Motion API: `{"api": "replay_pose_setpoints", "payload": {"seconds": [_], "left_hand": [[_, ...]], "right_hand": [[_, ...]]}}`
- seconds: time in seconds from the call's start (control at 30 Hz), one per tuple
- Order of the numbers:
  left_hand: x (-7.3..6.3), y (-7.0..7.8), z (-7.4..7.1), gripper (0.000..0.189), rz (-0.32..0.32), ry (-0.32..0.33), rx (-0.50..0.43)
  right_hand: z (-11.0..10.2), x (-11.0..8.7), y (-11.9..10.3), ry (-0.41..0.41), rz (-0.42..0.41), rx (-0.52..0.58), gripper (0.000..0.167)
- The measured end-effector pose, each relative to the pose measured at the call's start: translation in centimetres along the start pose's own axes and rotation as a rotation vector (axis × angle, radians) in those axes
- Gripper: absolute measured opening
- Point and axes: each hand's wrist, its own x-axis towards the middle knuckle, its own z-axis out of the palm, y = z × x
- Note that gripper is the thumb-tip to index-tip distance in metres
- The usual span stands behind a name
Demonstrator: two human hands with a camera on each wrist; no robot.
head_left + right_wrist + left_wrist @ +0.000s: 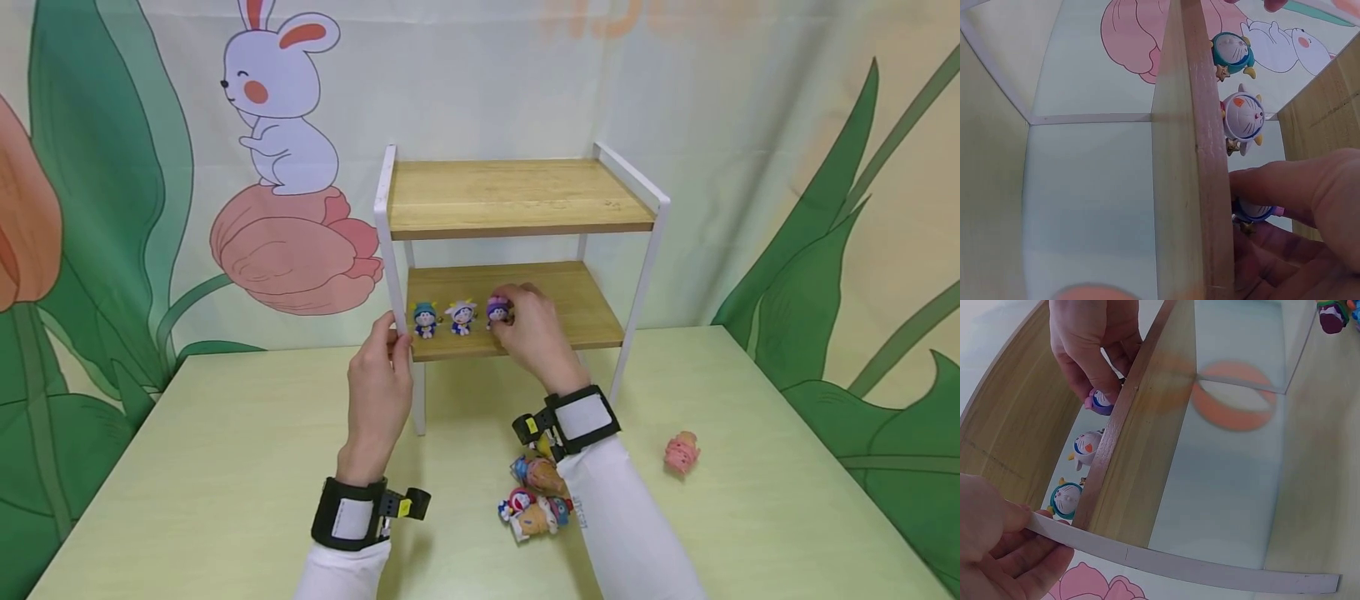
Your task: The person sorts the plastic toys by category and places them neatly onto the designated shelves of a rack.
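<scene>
My right hand [534, 327] pinches a small figurine with a purple hat [497, 310] between thumb and fingers at the lower shelf [570, 308]. To its left on that shelf stand a white-hatted figurine [461, 317] and a teal-hatted figurine [425, 319], in a row along the front edge. My left hand [381, 379] grips the white front-left post [400, 287] of the shelf rack, thumb and fingers around it in the left wrist view. The right wrist view shows the purple-hatted figurine [1254, 209] partly covered by the right fingers.
Several figurines [536, 508] lie in a pile on the table [247, 467] below the right forearm, partly hidden by it. A pink figurine [682, 453] lies apart on the right. The rack's wooden top shelf [517, 196] is above the hands. Behind hangs a printed cloth [480, 75].
</scene>
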Motion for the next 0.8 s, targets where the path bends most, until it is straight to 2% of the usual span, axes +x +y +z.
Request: {"api": "replay_pose_setpoints", "payload": {"seconds": [0.27, 0.47, 0.8], "left_hand": [[-0.1, 0.2, -0.1, 0.03, 0.007, 0.007, -0.001], [-0.1, 0.1, 0.0, 0.03, 0.005, 0.004, 0.001], [-0.1, 0.2, -0.1, 0.032, 0.015, 0.003, -0.007]], "right_hand": [[-0.1, -0.1, 0.0, -0.026, 0.01, -0.02, 0.038], [-0.6, -0.4, -0.1, -0.044, 0.041, -0.013, 0.053], [-2.5, -1.4, -0.3, -0.059, 0.041, -0.091, 0.068]]}}
